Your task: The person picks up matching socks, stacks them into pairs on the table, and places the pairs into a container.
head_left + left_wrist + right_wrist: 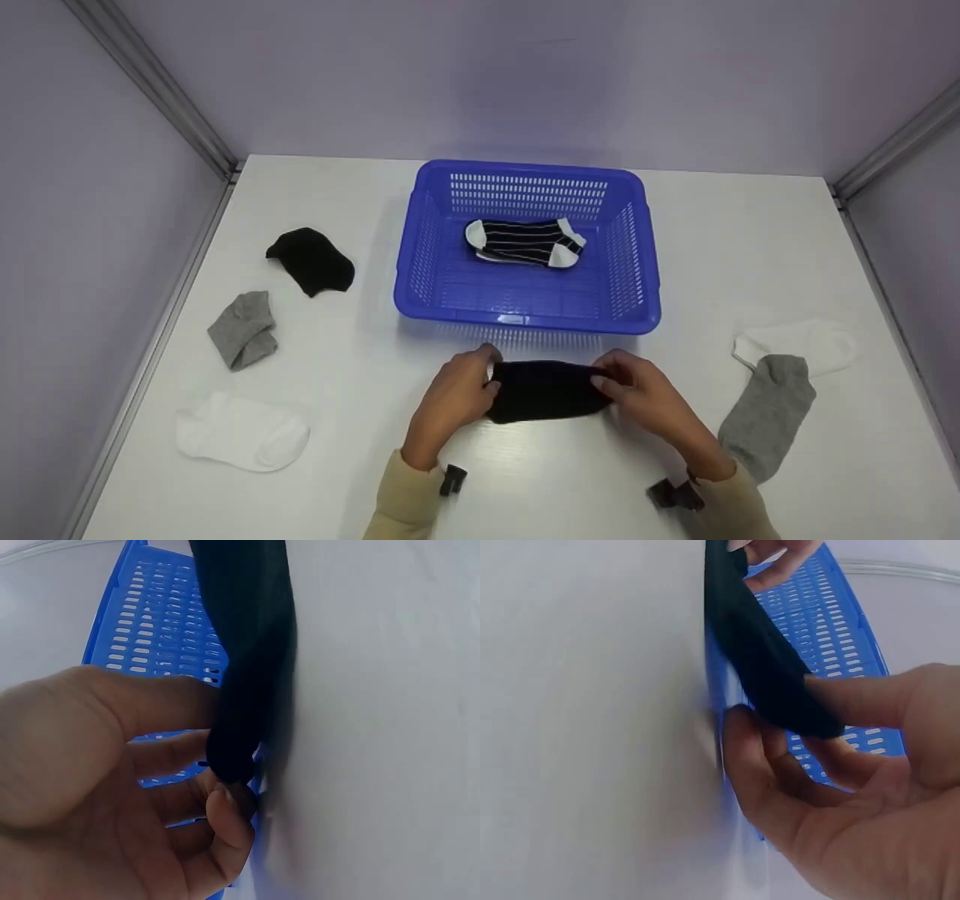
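Between my two hands a black sock (551, 391) is held up just in front of the blue basket, stretched sideways. My left hand (459, 390) pinches its left end between thumb and fingers. The right hand (643, 394) grips the other end, thumb on the near side. In the left wrist view the sock (251, 682) hangs past the thumb, and in the right wrist view the sock (772, 675) runs from one hand to the other. Inside the basket (517, 319) lies a pair of black-and-white striped socks (521, 241).
At the left lie a black sock (311, 261), a grey sock (245, 330) and a white sock (244, 433). At the right a grey sock (769, 416) partly overlaps a white sock (821, 345). Walls (525, 82) bound the white table (315, 495) at the back and sides.
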Motion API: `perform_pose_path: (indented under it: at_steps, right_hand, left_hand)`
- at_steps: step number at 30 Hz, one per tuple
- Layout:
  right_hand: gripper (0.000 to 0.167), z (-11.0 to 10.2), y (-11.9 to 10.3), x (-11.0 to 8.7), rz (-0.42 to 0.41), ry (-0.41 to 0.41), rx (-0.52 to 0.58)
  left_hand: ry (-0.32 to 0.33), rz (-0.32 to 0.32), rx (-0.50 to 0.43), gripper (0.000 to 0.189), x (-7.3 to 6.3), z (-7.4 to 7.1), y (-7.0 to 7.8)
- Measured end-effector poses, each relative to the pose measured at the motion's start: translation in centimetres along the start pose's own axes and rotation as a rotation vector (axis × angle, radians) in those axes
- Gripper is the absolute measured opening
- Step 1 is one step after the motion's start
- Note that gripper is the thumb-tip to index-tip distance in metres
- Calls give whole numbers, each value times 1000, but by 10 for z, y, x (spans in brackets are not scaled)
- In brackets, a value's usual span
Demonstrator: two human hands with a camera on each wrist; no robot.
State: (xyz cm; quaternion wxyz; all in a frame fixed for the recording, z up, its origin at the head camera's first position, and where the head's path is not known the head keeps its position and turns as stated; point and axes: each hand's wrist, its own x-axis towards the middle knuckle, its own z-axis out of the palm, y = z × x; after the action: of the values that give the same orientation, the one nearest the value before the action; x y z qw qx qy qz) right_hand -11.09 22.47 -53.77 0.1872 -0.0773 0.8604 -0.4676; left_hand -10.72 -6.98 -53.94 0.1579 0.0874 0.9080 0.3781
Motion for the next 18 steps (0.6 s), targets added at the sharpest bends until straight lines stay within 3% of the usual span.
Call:
perform_pose_path:
  at_steps: [4, 8, 14, 18]
  right_hand:
    - [16, -3, 2, -1, 10, 22, 104]
    - [16, -8, 5, -2, 13, 59, 90]
    - [16, -8, 6, 1, 59, 84, -14]
    - [16, -1, 2, 2, 59, 41, 41]
  left_hand:
    - [-44, 38, -97, 22, -1, -7, -6]
    - [-40, 49, -152, 19, -3, -13, -12]
    - [-7, 40, -112, 22, -4, -11, -11]
    - [62, 24, -76, 29, -8, -9, 2]
